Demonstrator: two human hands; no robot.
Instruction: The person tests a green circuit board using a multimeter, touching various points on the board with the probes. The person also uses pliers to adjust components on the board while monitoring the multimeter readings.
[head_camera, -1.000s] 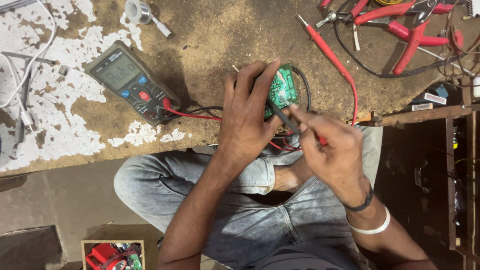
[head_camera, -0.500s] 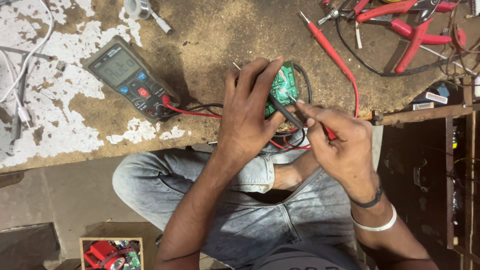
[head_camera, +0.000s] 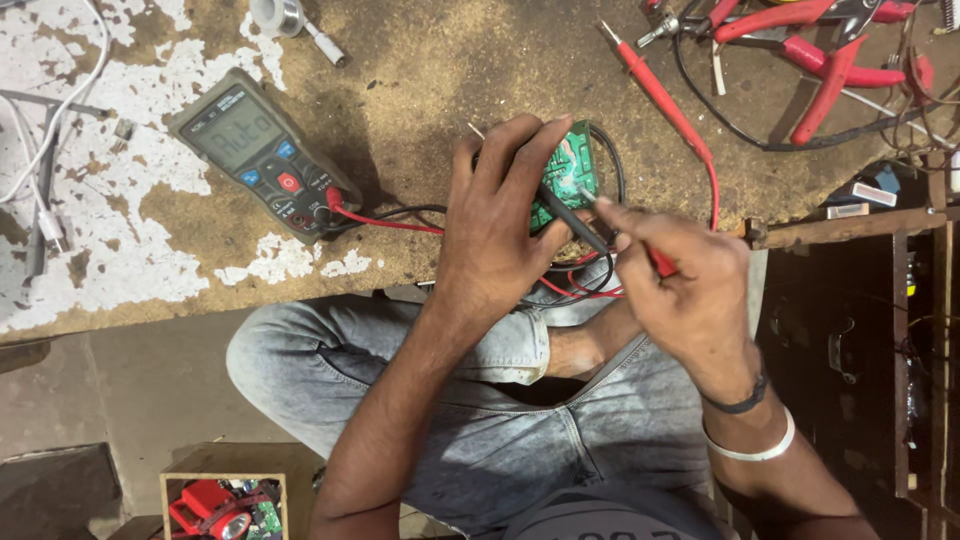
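Your left hand (head_camera: 500, 235) has its grip closed around the green circuit board (head_camera: 566, 170), held at the near edge of the worn surface (head_camera: 420, 70), right of the grey multimeter (head_camera: 262, 152). Your right hand (head_camera: 690, 290) pinches a black probe (head_camera: 572, 218), its tip apparently touching the board. A red probe (head_camera: 660, 95) lies beyond the board, untouched.
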